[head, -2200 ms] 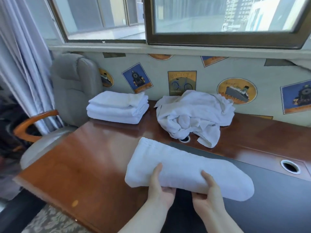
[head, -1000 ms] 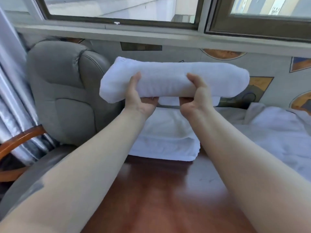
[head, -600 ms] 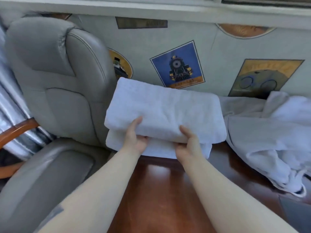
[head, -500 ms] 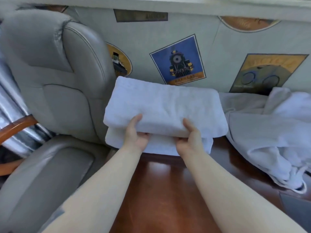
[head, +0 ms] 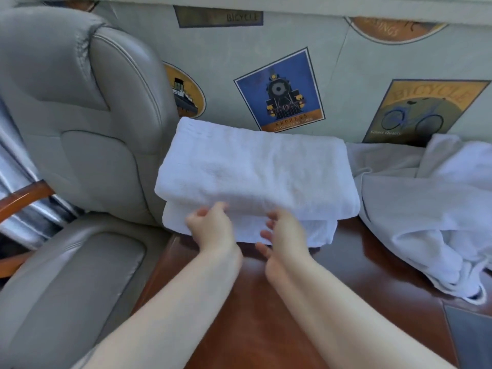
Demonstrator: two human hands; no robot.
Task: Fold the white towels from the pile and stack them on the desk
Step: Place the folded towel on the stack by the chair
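A folded white towel [head: 255,171] lies on top of the stack of folded towels [head: 316,233] at the back left corner of the wooden desk [head: 346,283]. Just in front of the stack, my left hand [head: 210,230] hovers with loosely curled fingers and holds nothing. Beside it my right hand [head: 285,233] has its fingers spread and relaxed, also free of the towel. The loose pile of unfolded white towels [head: 431,209] spreads over the desk to the right.
A grey leather chair [head: 80,155] with a wooden armrest [head: 21,201] stands against the desk's left side. The wall behind carries a train poster [head: 279,91] and a bicycle poster [head: 423,110]. A dark desk pad [head: 468,336] shows at lower right.
Both hands carried the folded towel from the desk front to the stack, set it on top, and have now let go and drawn back slightly.
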